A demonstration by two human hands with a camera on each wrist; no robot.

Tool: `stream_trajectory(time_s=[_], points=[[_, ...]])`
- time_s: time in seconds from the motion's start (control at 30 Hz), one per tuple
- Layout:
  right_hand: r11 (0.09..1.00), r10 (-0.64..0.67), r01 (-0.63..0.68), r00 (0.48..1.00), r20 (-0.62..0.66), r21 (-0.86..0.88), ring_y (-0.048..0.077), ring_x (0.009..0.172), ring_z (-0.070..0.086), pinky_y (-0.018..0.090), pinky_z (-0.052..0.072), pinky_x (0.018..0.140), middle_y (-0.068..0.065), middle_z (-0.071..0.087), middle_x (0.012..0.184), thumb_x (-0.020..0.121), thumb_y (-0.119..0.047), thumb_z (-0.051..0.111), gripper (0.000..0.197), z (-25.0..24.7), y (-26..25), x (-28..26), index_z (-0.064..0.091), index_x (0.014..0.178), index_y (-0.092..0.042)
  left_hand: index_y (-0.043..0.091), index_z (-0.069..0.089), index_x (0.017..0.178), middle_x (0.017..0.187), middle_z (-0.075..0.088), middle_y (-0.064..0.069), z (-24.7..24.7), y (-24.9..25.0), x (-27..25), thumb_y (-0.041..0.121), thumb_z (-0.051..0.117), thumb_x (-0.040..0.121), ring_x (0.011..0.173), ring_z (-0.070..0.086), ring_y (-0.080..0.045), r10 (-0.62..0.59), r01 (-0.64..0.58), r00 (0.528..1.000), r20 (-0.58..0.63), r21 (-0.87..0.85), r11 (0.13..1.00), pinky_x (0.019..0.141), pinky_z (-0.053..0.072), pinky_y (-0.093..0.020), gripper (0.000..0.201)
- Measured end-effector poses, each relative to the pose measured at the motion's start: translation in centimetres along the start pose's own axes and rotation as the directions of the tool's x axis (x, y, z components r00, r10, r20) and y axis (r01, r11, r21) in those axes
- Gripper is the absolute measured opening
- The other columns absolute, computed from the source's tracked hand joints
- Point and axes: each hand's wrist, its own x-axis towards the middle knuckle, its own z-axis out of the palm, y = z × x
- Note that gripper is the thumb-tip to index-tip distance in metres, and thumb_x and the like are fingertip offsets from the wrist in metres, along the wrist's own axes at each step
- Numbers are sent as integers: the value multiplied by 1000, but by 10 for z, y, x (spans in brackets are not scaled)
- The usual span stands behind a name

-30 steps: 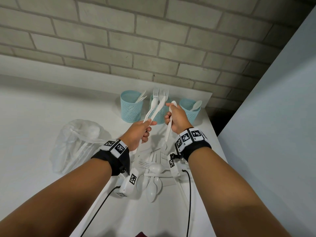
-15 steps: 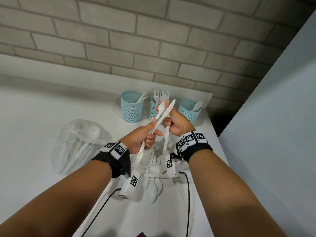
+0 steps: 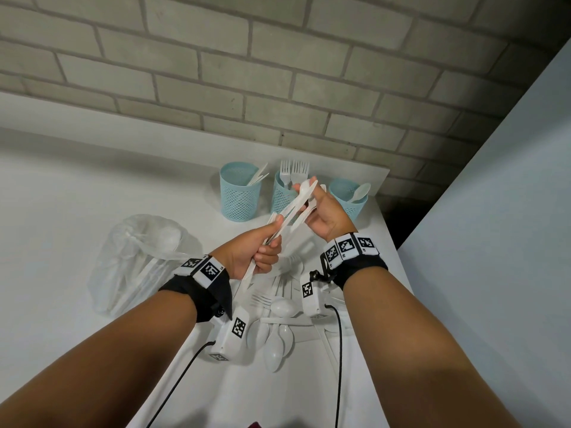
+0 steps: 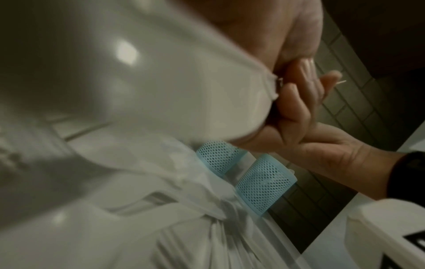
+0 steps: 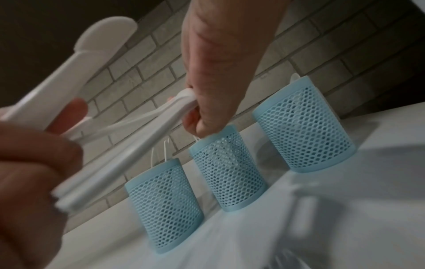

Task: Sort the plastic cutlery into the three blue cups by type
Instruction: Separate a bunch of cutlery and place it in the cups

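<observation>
Three blue mesh cups stand in a row by the brick wall: the left cup (image 3: 239, 196) holds knives, the middle cup (image 3: 282, 199) forks, the right cup (image 3: 349, 199) a spoon. The same cups (image 5: 227, 172) show in the right wrist view. My left hand (image 3: 258, 253) grips the lower handles of a bundle of white cutlery (image 3: 295, 200), a spoon and a knife slanting up to the right. My right hand (image 3: 324, 219) pinches the bundle's upper end in front of the middle cup, its fingers curled round it. Loose forks and spoons lie in a pile (image 3: 279, 307) under my wrists.
A crumpled clear plastic bag (image 3: 139, 257) with more cutlery lies left of my hands on the white table (image 3: 61, 211). The table's right edge is close beside the right cup, with a pale panel (image 3: 494, 242) beyond it. Wrist camera cables hang over the pile.
My right hand has shifted left onto the upper end of the bundle. My left hand has dropped a little, and the bundle now lies flatter.
</observation>
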Motion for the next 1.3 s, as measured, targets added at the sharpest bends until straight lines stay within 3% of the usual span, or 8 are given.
stream_trajectory(time_s=[0.2, 0.4, 0.63, 0.83, 0.97, 1.1, 1.17, 1.3], points=[[956, -18, 49, 994, -111, 288, 16, 56, 69, 29, 58, 53, 15, 66, 81, 98, -19, 46, 21, -5, -8, 7, 50, 95, 1, 18, 40, 53, 42, 24, 9, -5, 2, 1, 59, 39, 89, 33, 20, -2, 68, -73, 996, -57, -85, 994, 38, 16, -14, 54], [959, -234, 270, 928, -291, 89, 10, 47, 41, 18, 34, 39, 6, 50, 69, 94, -1, 42, 19, -9, -27, 17, 43, 91, -19, 20, 52, 107, 54, 25, 7, -4, 2, 8, 40, 35, 99, 38, 21, -3, 211, -212, 949, -233, 19, 977, 39, 19, -14, 27], [760, -633, 570, 541, -554, -312, 16, 58, 47, 31, 45, 61, 1, 48, 62, 93, -31, 53, 28, -9, -79, 27, 46, 68, -20, 17, 51, 113, 66, 36, 2, 3, 13, 13, 21, 34, 102, 50, 31, -6, 218, -253, 932, -291, -90, 963, 43, 29, -13, 20], [623, -734, 639, 279, -619, -450, 6, 52, 45, 3, 36, 52, 14, 59, 73, 96, -21, 51, 33, -29, -90, 38, 58, 92, 11, 15, 54, 106, 65, 39, 2, 5, 17, 21, 13, 34, 100, 45, 34, -5, 193, -250, 933, -305, -160, 955, 42, 28, -14, 20], [634, -762, 575, 353, -542, -517, 34, 64, 53, 16, 45, 61, 15, 58, 66, 94, -18, 54, 27, -39, -75, 53, 56, 77, 1, 15, 51, 123, 63, 38, 3, 4, 15, 25, 19, 35, 101, 46, 31, -5, 193, -237, 938, -287, -126, 963, 42, 27, -14, 27], [717, -696, 484, 516, -499, -501, 29, 77, 61, 35, 53, 79, 12, 58, 79, 89, -23, 60, 21, -53, -57, 66, 45, 74, -21, 18, 51, 124, 63, 35, 4, 3, 15, 24, 31, 34, 102, 49, 29, -5, 180, -214, 944, -277, -100, 972, 43, 27, -15, 31], [721, -689, 461, 555, -465, -518, 18, 75, 57, 21, 50, 74, 5, 55, 80, 87, -21, 63, 17, -53, -53, 64, 47, 85, -16, 17, 55, 115, 63, 35, 5, 2, 16, 22, 36, 33, 101, 48, 28, -5, 181, -217, 944, -275, -105, 971, 44, 27, -15, 32], [500, -858, 550, 418, -298, -669, 20, 90, 57, 9, 41, 77, 10, 60, 95, 85, -23, 61, 20, -41, -53, 55, 56, 95, -6, 14, 56, 97, 59, 32, 6, 3, 17, 19, 48, 32, 98, 47, 26, -5, 162, -207, 949, -271, -150, 967, 45, 25, -15, 42]])
